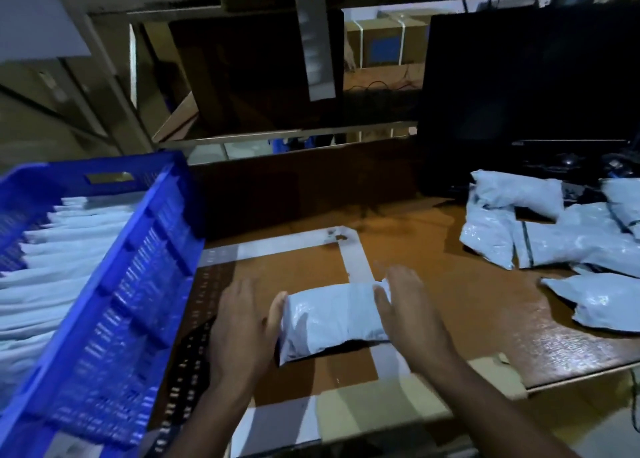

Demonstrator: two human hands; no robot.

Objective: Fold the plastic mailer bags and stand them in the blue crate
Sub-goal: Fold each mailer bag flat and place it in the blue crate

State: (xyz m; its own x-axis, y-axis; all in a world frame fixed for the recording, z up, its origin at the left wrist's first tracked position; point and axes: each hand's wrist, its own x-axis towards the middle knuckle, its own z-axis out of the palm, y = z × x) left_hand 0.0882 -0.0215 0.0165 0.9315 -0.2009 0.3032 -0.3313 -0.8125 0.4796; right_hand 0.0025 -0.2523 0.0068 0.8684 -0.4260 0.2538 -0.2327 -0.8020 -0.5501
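Observation:
A folded pale grey mailer bag (332, 317) lies on the wooden table (467, 305) in front of me. My left hand (242, 326) holds its left end, thumb against the bag's edge. My right hand (408, 305) grips its right end, fingers curled over the plastic. The blue crate (114, 284) stands at the left, with several folded mailers (62, 250) standing upright in a row inside it.
A loose pile of unfolded mailer bags (554, 229) lies at the right of the table. White tape strips (356, 260) mark a square on the tabletop. A dark monitor (526, 94) stands at the back right, and shelving frames rise behind the table.

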